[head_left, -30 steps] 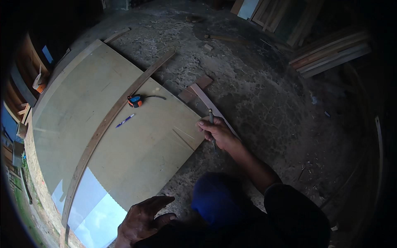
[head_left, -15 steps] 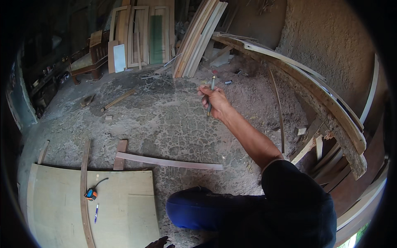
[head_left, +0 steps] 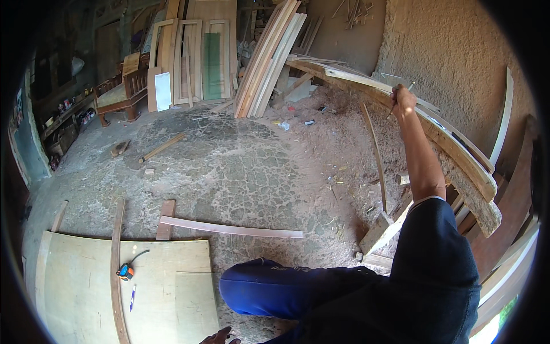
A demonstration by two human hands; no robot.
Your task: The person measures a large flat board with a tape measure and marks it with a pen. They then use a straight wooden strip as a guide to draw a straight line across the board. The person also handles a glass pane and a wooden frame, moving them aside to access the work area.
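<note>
Far to the right, my right hand point(head_left: 404, 102) is raised over the long wooden bench point(head_left: 441, 132), its fingers closed around a slender rod-shaped tool point(head_left: 412, 86). The tool's two ends poke out of the fist; its exact kind is too small to tell. At the lower edge shows part of my left hand point(head_left: 219, 337), fingers apart and holding nothing visible, beside my blue-trousered knee. Nearest to it lies a plywood sheet point(head_left: 183, 309). A wooden strip point(head_left: 116, 286) crosses that sheet, with an orange and black tape measure point(head_left: 125, 271) against it and a pen point(head_left: 133, 298) close by.
A thin pale strip point(head_left: 235, 230) rests on a short wood block point(head_left: 165, 221) beyond the plywood. Long boards point(head_left: 266, 63) and door frames point(head_left: 189, 63) lean at the back, near a wooden chair point(head_left: 120, 92). Scraps and sawdust litter the cracked floor beside the bench.
My right hand has swung rightward and a little up, from over the floor to over the bench, still gripping the slender tool. My left hand has stayed at the lower edge.
</note>
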